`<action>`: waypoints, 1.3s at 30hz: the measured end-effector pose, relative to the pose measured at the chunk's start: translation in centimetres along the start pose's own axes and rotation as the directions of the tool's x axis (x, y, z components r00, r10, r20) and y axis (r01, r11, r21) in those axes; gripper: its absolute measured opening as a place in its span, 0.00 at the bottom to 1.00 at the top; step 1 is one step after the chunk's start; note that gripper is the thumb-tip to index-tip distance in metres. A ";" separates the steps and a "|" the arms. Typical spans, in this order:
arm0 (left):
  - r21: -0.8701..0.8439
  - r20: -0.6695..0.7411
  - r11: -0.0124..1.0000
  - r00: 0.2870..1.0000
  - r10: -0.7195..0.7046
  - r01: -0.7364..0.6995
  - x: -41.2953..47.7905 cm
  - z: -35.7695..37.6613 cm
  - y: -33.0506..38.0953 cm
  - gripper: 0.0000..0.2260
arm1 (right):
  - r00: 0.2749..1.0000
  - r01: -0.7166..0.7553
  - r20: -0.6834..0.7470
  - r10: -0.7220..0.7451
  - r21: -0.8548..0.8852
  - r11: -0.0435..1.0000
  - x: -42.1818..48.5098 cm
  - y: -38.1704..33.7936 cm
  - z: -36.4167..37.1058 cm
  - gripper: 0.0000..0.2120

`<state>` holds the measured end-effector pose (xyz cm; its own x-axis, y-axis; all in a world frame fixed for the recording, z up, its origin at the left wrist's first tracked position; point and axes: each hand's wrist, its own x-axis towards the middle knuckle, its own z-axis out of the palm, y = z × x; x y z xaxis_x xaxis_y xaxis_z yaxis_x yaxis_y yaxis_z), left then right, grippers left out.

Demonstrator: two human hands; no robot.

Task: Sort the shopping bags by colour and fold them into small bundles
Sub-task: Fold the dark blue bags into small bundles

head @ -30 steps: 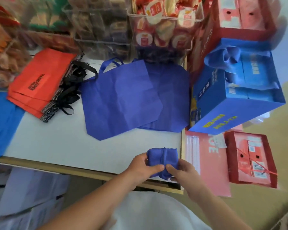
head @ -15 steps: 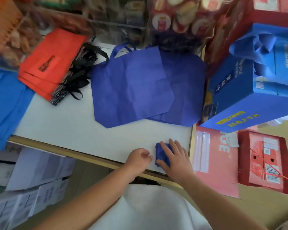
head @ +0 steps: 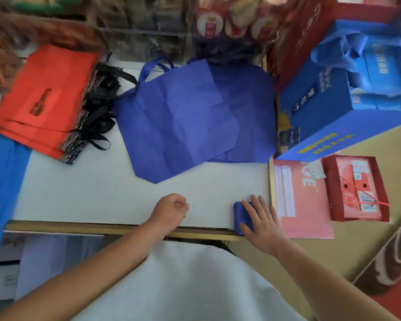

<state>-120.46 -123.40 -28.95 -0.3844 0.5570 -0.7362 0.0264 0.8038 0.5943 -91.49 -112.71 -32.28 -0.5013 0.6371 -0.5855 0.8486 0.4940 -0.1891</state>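
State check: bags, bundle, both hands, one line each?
Small folded dark-blue fabric bundle: folded up, at the near right corner of the white table.
Right hand: fingers straight, pressing the bundle.
Left hand: curled into a fist, holding nothing, on the table.
Large dark-blue non-woven shopping bags: two, unfolded, flat, overlapping.
Orange-red paper bags: flat, stacked, black ribbon handles loose.

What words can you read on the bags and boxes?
"UE": big white letters on the pink packet; the rest is hidden.
Black print on the orange bag: too blurred to read.
White and yellow characters on the blue box: unreadable.
Labels on the red box: too small.
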 end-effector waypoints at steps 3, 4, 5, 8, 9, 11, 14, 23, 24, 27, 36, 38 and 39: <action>0.175 -0.052 0.978 0.991 0.127 -0.116 1.8 -2.9 -0.4 0.09 | 0.998 -0.063 -0.028 0.064 0.040 0.997 -0.9 -1.6 -1.2 0.40; 0.213 -0.067 0.964 0.981 0.180 -0.162 2.5 -3.9 -0.5 0.10 | 0.994 -0.079 -0.066 0.084 0.074 0.994 -0.9 -2.4 -1.8 0.39; 0.250 -0.086 0.943 0.966 0.245 -0.217 3.2 -4.9 -0.5 0.10 | 0.989 -0.085 -0.109 0.099 0.131 0.988 -0.7 -3.6 -2.7 0.36; 0.371 -0.103 0.849 0.893 0.439 -0.375 5.6 -7.8 -0.3 0.11 | 0.975 -0.079 -0.159 0.154 0.399 0.913 0.8 -8.8 -6.2 0.29; 0.413 -0.056 0.821 0.888 0.456 -0.395 6.4 -8.5 -0.1 0.13 | 0.975 -0.084 -0.142 0.169 0.470 0.878 1.3 -10.8 -7.4 0.27; 0.518 0.073 0.763 0.909 0.410 -0.386 7.9 -9.3 -0.1 0.20 | 0.979 -0.082 -0.108 0.172 0.567 0.820 2.2 -14.4 -9.2 0.23; 0.697 0.144 0.613 0.911 0.387 -0.370 9.7 -9.6 -0.2 0.25 | 0.983 -0.094 -0.054 0.176 0.674 0.733 3.7 -17.9 -10.3 0.17; 0.798 0.086 0.456 0.823 0.562 -0.394 12.1 -9.4 -2.4 0.07 | 0.985 -0.115 -0.010 0.171 0.701 0.704 5.2 -19.1 -10.1 0.29; 0.764 0.068 0.500 0.822 0.566 -0.408 12.0 -9.6 -2.1 0.03 | 0.984 -0.112 -0.025 0.174 0.676 0.729 5.1 -18.9 -10.0 0.26; 0.556 0.108 0.672 0.844 0.526 -0.489 10.4 -10.6 -1.1 0.07 | 0.980 -0.022 -0.159 0.116 0.495 0.869 4.5 -18.9 -9.9 0.17; 0.448 0.205 0.731 0.854 0.478 -0.516 3.2 -16.0 -0.8 0.05 | 0.897 0.362 -0.209 -0.391 -0.163 0.918 5.9 -19.8 -11.0 0.31; 0.472 0.232 0.698 0.840 0.491 -0.539 2.2 -17.2 -0.8 0.04 | 0.880 0.404 -0.159 -0.447 -0.241 0.882 6.0 -20.2 -11.4 0.30; 0.489 0.241 0.682 0.836 0.494 -0.544 1.7 -17.7 -1.0 0.04 | 0.876 0.418 -0.136 -0.462 -0.263 0.870 6.1 -20.4 -11.4 0.30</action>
<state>-137.45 -126.96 -25.07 -0.0859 0.9127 -0.3996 0.6780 0.3474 0.6477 -113.81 -112.14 -22.97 -0.8545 0.4101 -0.3189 0.4840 0.8515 -0.2017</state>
